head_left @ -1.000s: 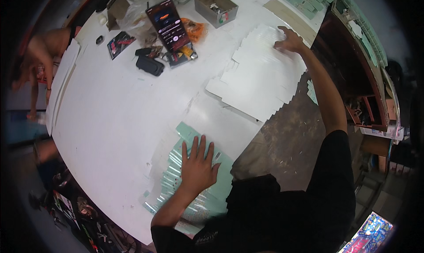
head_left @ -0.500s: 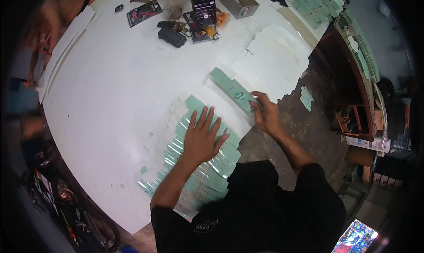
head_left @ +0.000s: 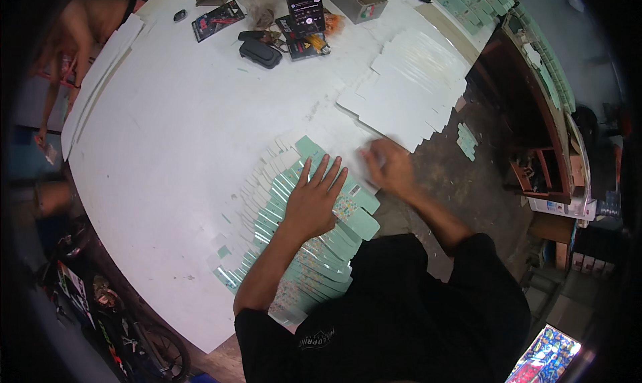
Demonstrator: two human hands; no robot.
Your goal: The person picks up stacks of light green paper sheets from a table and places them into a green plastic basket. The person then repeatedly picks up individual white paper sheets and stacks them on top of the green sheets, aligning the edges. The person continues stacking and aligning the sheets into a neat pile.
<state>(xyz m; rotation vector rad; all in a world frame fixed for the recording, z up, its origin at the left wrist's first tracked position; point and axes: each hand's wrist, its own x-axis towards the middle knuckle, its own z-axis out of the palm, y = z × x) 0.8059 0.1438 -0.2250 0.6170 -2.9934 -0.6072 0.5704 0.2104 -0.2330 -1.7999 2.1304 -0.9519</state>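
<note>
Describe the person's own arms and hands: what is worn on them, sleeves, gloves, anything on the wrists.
Both hands are bare, with no gloves. The left hand and right hand show no ring, watch or band that can be made out. Both forearms are uncovered to above the elbow. A black short-sleeved shirt covers the upper arms; it has a small pale print near the left shoulder.

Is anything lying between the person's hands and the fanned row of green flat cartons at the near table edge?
Nothing visible does. The left hand lies flat on the fanned green cartons, fingers spread. The right hand is at the row's upper end beside it, blurred, so its exact contact cannot be told. The white stack lies farther back.
</note>
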